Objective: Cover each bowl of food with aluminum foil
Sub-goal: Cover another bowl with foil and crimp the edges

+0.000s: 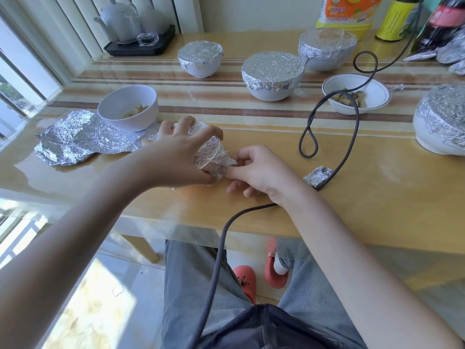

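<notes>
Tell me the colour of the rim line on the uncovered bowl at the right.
A thin dark line circles the white bowl just inside its rim, seen in the head view.

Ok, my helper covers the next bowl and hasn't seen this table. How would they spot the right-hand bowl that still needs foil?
On the striped wooden table, look right of the dark looping cable. There sits the rimmed bowl, white with a thin dark line around its edge. Unlike the foil-capped bowls beside it, its food shows.

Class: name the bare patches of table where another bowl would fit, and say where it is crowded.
Bare: the near edge of the table right of the right hand, and the stretch between the uncovered bowl and the cable loop. Crowded: the far right, around the foil-covered bowls.
</notes>
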Available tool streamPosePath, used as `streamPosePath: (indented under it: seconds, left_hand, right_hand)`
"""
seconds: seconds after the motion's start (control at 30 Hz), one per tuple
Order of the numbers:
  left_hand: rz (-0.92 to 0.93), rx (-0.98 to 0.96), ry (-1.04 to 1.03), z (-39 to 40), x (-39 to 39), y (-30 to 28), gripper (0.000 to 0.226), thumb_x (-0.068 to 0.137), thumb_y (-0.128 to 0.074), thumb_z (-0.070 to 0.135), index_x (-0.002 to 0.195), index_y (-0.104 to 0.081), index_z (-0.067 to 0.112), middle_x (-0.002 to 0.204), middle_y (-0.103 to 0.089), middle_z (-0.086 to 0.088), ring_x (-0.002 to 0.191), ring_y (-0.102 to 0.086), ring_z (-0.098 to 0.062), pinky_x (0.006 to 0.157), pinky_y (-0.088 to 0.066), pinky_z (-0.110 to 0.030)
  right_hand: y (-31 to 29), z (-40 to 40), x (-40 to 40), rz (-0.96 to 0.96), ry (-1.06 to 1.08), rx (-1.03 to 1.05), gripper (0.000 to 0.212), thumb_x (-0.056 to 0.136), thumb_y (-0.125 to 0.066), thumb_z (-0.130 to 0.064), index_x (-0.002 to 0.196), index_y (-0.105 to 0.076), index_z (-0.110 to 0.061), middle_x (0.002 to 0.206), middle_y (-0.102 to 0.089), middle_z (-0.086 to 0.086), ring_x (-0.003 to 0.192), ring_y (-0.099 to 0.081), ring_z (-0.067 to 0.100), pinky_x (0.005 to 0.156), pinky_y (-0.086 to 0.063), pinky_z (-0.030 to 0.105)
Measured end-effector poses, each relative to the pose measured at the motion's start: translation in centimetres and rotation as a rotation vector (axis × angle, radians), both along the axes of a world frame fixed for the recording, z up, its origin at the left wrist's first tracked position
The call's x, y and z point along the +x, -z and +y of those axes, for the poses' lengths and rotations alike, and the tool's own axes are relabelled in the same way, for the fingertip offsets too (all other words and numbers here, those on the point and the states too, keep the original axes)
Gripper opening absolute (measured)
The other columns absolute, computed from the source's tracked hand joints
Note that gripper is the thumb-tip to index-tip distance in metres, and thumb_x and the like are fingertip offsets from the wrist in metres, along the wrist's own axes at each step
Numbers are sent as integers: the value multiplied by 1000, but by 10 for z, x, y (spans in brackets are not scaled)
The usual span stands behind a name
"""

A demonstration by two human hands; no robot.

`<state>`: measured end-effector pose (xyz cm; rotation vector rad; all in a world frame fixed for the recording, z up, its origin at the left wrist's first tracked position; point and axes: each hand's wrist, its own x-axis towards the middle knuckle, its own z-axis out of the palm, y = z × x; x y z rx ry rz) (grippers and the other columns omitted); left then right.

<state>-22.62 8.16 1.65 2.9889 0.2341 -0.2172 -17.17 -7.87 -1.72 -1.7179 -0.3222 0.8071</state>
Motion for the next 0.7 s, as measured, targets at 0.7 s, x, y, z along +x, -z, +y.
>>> streamPosePath:
  seconds: [0.7]
  left_hand:
    - [-13,-1,5,0,-1,1,67,75,-69,50,127,-29,56,147,-18,3,137,-17,-28,94,-33,-53]
  right_hand:
    - [5,9,-27,643,462,616,7,84,-66,3,86,-64,-3,82,-69,5,87,-65,15,83,-55,23]
